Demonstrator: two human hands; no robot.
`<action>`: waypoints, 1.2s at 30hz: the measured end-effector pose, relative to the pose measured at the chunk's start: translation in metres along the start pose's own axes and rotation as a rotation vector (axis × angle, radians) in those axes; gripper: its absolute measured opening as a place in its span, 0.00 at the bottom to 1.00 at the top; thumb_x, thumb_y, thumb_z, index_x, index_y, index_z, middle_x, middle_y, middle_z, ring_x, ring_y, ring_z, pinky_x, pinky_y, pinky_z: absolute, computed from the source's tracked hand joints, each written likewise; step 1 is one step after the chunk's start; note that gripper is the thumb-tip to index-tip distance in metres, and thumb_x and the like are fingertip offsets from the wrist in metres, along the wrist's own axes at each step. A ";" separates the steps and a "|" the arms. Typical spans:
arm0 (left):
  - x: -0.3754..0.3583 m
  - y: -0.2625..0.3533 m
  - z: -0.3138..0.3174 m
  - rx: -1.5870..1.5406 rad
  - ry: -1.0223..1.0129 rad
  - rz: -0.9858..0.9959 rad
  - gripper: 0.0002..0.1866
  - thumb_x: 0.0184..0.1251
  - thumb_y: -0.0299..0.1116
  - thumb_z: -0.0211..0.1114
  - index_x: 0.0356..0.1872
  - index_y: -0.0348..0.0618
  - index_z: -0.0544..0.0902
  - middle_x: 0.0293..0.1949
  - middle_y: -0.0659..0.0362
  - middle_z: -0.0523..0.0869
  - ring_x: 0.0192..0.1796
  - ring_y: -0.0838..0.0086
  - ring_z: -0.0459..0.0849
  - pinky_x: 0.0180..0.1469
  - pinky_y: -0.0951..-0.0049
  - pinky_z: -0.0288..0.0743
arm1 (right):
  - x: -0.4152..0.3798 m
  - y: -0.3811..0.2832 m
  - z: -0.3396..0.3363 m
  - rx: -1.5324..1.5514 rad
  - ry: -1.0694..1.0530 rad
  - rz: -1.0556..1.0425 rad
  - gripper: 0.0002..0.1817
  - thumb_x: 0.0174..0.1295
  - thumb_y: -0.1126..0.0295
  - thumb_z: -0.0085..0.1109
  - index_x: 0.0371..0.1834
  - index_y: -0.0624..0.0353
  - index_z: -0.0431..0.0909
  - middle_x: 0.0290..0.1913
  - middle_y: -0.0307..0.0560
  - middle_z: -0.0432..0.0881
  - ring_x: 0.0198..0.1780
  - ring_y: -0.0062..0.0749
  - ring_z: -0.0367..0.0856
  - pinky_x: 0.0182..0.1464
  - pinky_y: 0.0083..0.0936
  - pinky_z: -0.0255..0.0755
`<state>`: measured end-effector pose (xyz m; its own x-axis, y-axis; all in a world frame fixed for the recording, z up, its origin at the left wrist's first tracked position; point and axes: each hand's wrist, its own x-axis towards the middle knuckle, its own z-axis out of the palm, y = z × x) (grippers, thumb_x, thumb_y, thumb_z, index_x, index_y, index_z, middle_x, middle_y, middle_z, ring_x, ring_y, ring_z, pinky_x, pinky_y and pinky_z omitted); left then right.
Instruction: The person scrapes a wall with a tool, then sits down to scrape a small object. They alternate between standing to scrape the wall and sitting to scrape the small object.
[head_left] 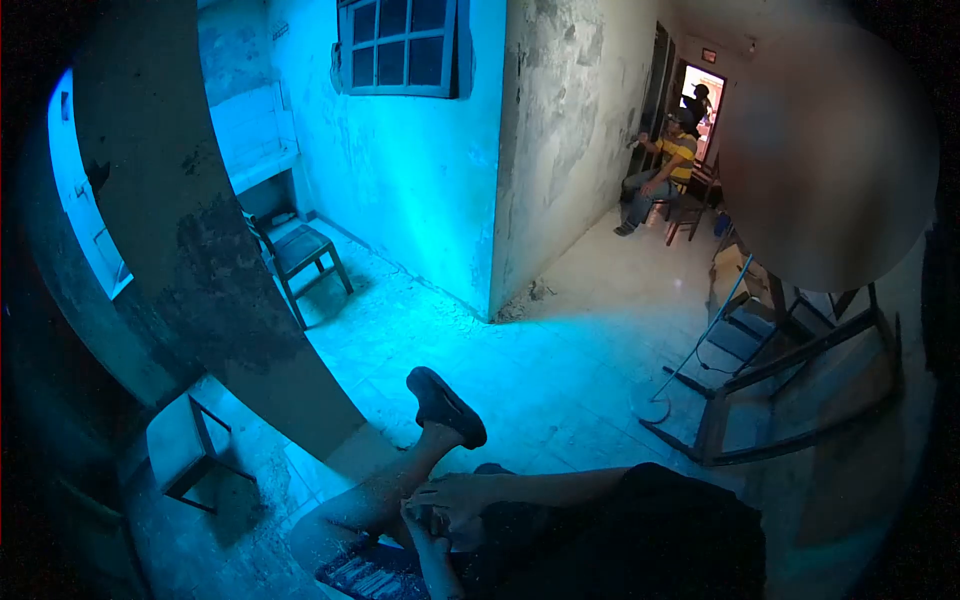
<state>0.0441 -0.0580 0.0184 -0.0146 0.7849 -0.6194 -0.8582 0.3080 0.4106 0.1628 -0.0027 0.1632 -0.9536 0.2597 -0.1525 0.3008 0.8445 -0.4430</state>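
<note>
My right hand (452, 497) reaches in from the right on a bare forearm, its fingers curled over at my left hand (430, 545). The left hand rises from the bottom edge, and the two touch in front of my bent leg (370, 500). Dim light and overlapping fingers hide whatever lies between them, if anything. Past the hands, my foot wears a dark sandal (440, 405). A dark cloth with a pale pattern (370, 572) shows below the leg. Black clothing (640, 540) covers the lower right.
Left of me stands a small chair (185, 445); another chair (300, 250) is by the blue-lit wall (410, 170). At right lie an overturned dark frame (800, 360), a long-handled tool (705, 335) and a cardboard box (740, 275). A person (665, 165) sits farther back near a doorway.
</note>
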 end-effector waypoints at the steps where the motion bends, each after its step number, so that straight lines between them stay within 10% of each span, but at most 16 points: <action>1: 0.002 0.000 -0.002 0.058 -0.014 0.031 0.22 0.52 0.57 0.54 0.36 0.50 0.74 0.30 0.64 0.76 0.18 0.80 0.69 0.21 0.77 0.67 | 0.002 0.003 0.007 0.060 0.047 0.048 0.17 0.47 0.63 0.55 0.41 0.54 0.73 0.46 0.43 0.69 0.48 0.37 0.69 0.46 0.39 0.64; 8: -0.022 0.007 0.027 -0.065 0.131 0.023 0.22 0.52 0.56 0.55 0.34 0.48 0.75 0.24 0.63 0.76 0.13 0.81 0.66 0.17 0.79 0.67 | 0.032 0.023 0.066 0.468 0.375 0.362 0.11 0.52 0.65 0.50 0.38 0.53 0.75 0.35 0.40 0.75 0.38 0.30 0.75 0.37 0.30 0.69; 11: -0.006 0.005 0.006 -0.125 -0.127 0.006 0.22 0.53 0.56 0.54 0.34 0.47 0.76 0.20 0.63 0.76 0.11 0.81 0.64 0.16 0.78 0.66 | 0.030 0.024 0.073 0.583 0.467 0.452 0.11 0.54 0.66 0.48 0.38 0.53 0.76 0.32 0.39 0.76 0.35 0.28 0.77 0.35 0.27 0.71; 13: -0.014 0.006 0.015 -0.103 -0.068 0.032 0.21 0.53 0.56 0.54 0.33 0.47 0.76 0.19 0.63 0.75 0.10 0.81 0.62 0.14 0.80 0.63 | 0.016 0.012 0.036 0.049 0.639 0.229 0.11 0.54 0.65 0.49 0.39 0.54 0.75 0.32 0.37 0.76 0.28 0.26 0.77 0.27 0.23 0.71; 36: -0.021 0.009 0.028 -0.071 0.013 0.041 0.21 0.52 0.58 0.54 0.30 0.49 0.75 0.19 0.65 0.75 0.11 0.81 0.61 0.15 0.80 0.61 | 0.034 0.043 0.111 0.510 0.541 0.359 0.11 0.54 0.68 0.50 0.40 0.55 0.74 0.34 0.39 0.77 0.29 0.27 0.77 0.29 0.27 0.72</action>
<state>0.0514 -0.0571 0.0540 -0.0571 0.7891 -0.6116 -0.8908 0.2364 0.3881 0.1451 -0.0095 0.0414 -0.6336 0.7731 0.0276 0.4336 0.3844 -0.8150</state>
